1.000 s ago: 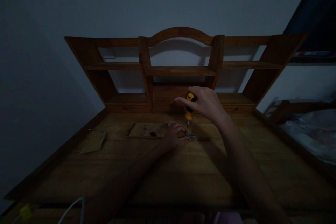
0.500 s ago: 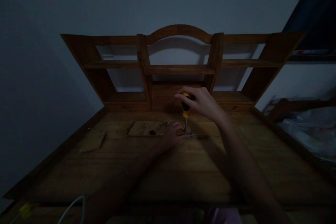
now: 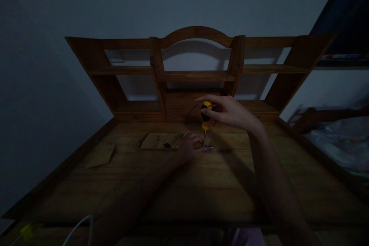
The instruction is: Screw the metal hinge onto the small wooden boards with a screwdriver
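Note:
A screwdriver with a yellow and black handle stands nearly upright, its thin shaft pointing down. My right hand is closed loosely round the handle, thumb against its side and forefinger reaching over the top. At the shaft's lower end, a small shiny metal piece lies on the wooden board; its exact kind is too small to make out. My left hand rests low on the desk, thumb and fingers pinched at the left end of the metal piece, beside the screwdriver tip.
A wooden desk carries a shelf unit along its back. A pale, damaged strip of wood lies left of my hands, with a brown flat piece farther left. A white cable crosses the front left; plastic bags lie at right.
My right hand has shifted slightly right and its forefinger has straightened, loosening round the handle. The screwdriver leans a touch more to the right. The left hand has stayed in place.

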Demonstrator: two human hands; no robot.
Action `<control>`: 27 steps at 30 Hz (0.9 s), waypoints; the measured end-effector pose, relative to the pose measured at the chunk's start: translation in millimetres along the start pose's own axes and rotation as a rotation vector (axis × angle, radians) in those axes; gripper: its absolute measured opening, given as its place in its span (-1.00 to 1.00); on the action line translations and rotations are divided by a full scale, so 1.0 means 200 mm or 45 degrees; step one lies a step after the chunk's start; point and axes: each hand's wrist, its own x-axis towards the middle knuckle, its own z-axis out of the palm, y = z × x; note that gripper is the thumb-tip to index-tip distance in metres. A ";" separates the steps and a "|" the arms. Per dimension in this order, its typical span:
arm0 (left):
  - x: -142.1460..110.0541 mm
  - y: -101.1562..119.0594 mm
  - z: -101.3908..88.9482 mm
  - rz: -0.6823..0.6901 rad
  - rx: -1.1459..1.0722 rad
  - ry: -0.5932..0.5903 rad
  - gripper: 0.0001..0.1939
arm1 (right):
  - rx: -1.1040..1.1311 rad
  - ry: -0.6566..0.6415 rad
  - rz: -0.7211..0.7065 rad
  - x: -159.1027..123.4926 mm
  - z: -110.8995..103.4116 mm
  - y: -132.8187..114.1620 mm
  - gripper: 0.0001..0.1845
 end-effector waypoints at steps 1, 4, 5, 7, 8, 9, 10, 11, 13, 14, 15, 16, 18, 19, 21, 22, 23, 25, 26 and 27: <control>0.00 0.00 0.00 0.007 -0.001 0.007 -0.76 | -0.008 0.015 0.006 0.00 0.00 0.00 -0.64; 0.00 -0.01 0.01 0.021 0.001 0.014 -0.76 | -0.094 0.089 -0.037 0.01 0.02 0.02 -0.66; 0.00 -0.01 0.01 0.026 0.002 0.013 -0.77 | -0.133 0.117 -0.052 0.02 0.03 0.02 -0.66; 0.00 -0.02 0.01 0.042 0.001 0.014 -0.77 | -0.202 0.156 -0.056 0.03 0.05 0.03 -0.60; 0.00 -0.02 0.01 0.049 0.002 0.020 -0.76 | -0.226 0.159 -0.052 0.03 0.06 0.04 -0.57; 0.00 -0.02 0.01 0.054 0.005 0.026 -0.76 | -0.236 0.153 -0.048 0.04 0.06 0.04 -0.55; 0.00 -0.02 0.01 0.057 0.010 0.029 -0.75 | -0.230 0.138 -0.049 0.04 0.06 0.05 -0.54; 0.00 -0.03 0.01 0.059 0.017 0.030 -0.75 | -0.211 0.121 -0.058 0.03 0.05 0.05 -0.54; -0.01 -0.03 0.01 0.061 0.027 0.031 -0.75 | -0.156 0.088 -0.079 0.03 0.04 0.05 -0.56; -0.01 -0.04 0.01 0.064 0.027 0.031 -0.75 | -0.130 0.084 -0.093 0.02 0.03 0.04 -0.57; -0.01 -0.04 0.02 0.069 0.024 0.033 -0.75 | -0.110 0.086 -0.109 0.02 0.03 0.04 -0.59; -0.01 -0.04 0.02 0.074 0.021 0.039 -0.75 | -0.093 0.088 -0.128 0.02 0.03 0.04 -0.62; -0.02 -0.05 0.02 0.080 0.019 0.045 -0.76 | -0.079 0.103 -0.154 0.03 0.03 0.04 -0.67; -0.02 -0.04 0.02 0.080 0.020 0.048 -0.75 | -0.086 0.115 -0.158 0.03 0.04 0.03 -0.69; -0.02 -0.04 0.02 0.079 0.025 0.044 -0.75 | -0.125 0.136 -0.131 0.04 0.06 0.03 -0.68; -0.01 -0.04 0.02 0.077 0.027 0.043 -0.76 | -0.145 0.143 -0.109 0.04 0.06 0.03 -0.66; -0.01 -0.03 0.02 0.075 0.027 0.042 -0.76 | -0.157 0.139 -0.091 0.04 0.06 0.03 -0.63; -0.01 -0.03 0.01 0.076 0.026 0.047 -0.76 | -0.144 0.097 -0.083 0.03 0.06 0.02 -0.52; -0.01 -0.03 0.01 0.074 0.025 0.048 -0.75 | -0.122 0.067 -0.091 0.02 0.05 0.02 -0.47; -0.01 -0.03 0.01 0.068 0.024 0.046 -0.76 | -0.095 0.036 -0.101 0.02 0.04 0.01 -0.44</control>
